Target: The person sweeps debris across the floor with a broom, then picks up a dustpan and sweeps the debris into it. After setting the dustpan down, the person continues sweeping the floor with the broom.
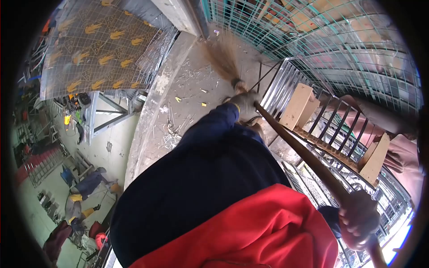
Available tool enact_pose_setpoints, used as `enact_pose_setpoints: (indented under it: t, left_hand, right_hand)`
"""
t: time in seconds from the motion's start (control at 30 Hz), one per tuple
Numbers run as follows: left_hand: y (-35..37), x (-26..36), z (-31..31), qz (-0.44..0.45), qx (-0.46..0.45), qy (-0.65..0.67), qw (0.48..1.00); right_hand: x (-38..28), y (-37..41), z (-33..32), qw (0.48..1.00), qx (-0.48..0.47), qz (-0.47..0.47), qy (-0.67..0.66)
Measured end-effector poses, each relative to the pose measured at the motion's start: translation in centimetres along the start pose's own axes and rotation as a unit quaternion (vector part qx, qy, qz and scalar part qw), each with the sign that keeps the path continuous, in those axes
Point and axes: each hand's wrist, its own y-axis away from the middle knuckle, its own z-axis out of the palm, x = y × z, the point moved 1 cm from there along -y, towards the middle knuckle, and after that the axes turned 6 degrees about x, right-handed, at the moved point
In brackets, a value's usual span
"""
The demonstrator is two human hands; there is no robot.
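Observation:
A long-handled broom spans the view from my chest to the floor. Its brown bristles (222,59) are smeared by motion over the concrete, and its wooden handle (298,149) slants down to the lower right. My left hand (244,101), in what looks like a greyish glove with a yellow cuff, is closed around the lower handle just above the bristles. My right hand (359,219) is wrapped round the upper part of the handle, near the right edge. Beside the bristles, the concrete floor (190,85) carries scattered thin offcuts and small yellow scraps (204,104).
Green wire mesh (313,35) runs along the upper right. A wooden-ended rack with dark bars (335,123) stands by the handle. A concrete ledge (154,96) borders the littered floor. Patterned sheet (103,44) is at upper left; a person (82,203) is low at left.

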Motion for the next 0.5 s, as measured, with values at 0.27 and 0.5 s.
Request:
enact_pose_setpoints:
  t: [0.27, 0.5]
  left_hand:
    - [5.7, 16.0, -14.7, 0.052, 0.105, 0.048, 0.992]
    - [4.7, 2.4, -5.5, -0.003, 0.052, 0.206, 0.977]
  right_hand:
    - [-1.7, -1.0, 0.1, 1.000, -0.018, -0.012, -0.020]
    - [2.5, -2.5, 3.1, 0.998, -0.027, 0.050, 0.028]
